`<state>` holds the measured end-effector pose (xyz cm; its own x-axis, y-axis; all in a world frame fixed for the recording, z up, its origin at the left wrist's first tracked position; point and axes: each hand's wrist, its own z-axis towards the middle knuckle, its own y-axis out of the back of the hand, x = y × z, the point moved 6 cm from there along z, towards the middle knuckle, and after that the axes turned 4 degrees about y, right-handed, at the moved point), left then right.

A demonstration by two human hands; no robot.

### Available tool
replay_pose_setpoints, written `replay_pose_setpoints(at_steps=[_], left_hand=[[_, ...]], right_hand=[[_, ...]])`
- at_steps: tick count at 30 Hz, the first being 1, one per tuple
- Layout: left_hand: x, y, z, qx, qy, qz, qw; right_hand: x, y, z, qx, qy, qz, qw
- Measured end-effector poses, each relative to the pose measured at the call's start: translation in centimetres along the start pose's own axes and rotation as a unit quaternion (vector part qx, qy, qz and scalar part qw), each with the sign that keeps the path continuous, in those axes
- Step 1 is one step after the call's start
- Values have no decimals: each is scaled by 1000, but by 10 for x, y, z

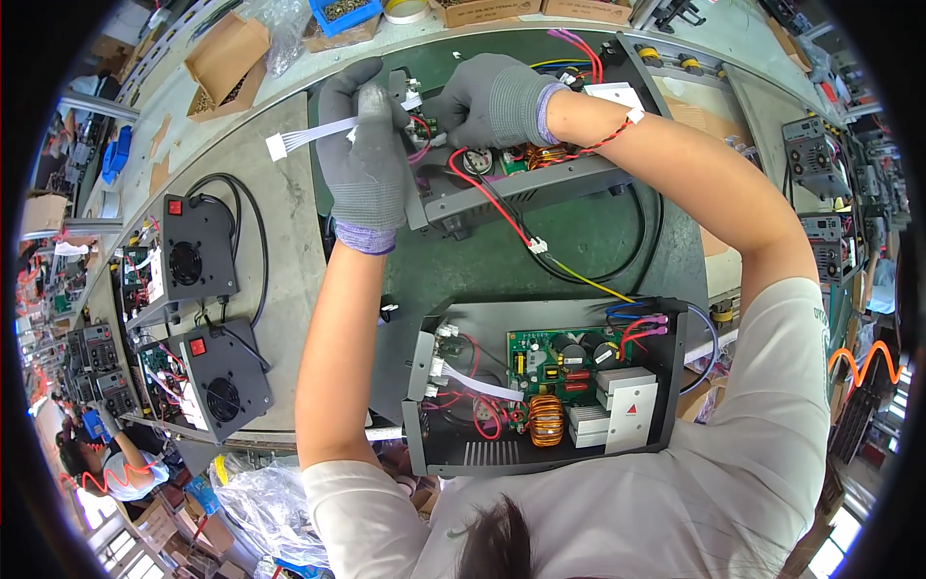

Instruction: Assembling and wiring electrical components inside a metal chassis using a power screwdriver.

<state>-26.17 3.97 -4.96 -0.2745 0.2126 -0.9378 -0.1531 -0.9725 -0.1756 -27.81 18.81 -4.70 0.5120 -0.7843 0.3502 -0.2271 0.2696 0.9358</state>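
Both my hands wear grey gloves and work at the left end of a dark metal case (pixel 526 198) that stands open at the far side of the table. My left hand (pixel 365 145) is closed on the case's end panel from outside. From beside its fingers a white ribbon cable (pixel 318 132) sticks out to the left, ending in a white plug (pixel 277 147). Inside the case, next to the panel, my right hand (pixel 492 101) has its fingers bent together; what they pinch is hidden. Below them, a copper coil (pixel 545 156) and red wires (pixel 487 193) show.
A second open case (pixel 444 463) with a green circuit board (pixel 540 352) stands close to my body. Two units with fans (pixel 185 261) and black cords are on the left. An open carton (pixel 227 68) and a blue bin (pixel 345 12) lie beyond the table. A co-worker (pixel 106 454) sits far left.
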Motion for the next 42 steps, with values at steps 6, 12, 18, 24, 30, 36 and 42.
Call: replay_pose_setpoints(at_steps=[6, 12, 18, 24, 30, 36, 42], left_hand=[[-1, -2, 2, -10, 20, 13, 1000], [4, -6, 8, 20, 27, 39, 999], [0, -5, -2, 32, 6, 35, 999], [-3, -5, -7, -15, -6, 14, 1000], [3, 6, -6, -11, -54, 36, 998], [-9, -4, -12, 16, -78, 35, 996], [-18, -8, -8, 16, -95, 255, 962]], right_hand=[[-2, -5, 1, -1, -4, 14, 1000], [4, -8, 11, 26, 13, -17, 999], [18, 6, 2, 44, -14, -71, 996], [29, 24, -37, 40, 188, 68, 979], [27, 41, -31, -128, 137, 445, 876], [23, 42, -24, -59, 24, 204, 977], [13, 31, -32, -253, 100, 4, 962]])
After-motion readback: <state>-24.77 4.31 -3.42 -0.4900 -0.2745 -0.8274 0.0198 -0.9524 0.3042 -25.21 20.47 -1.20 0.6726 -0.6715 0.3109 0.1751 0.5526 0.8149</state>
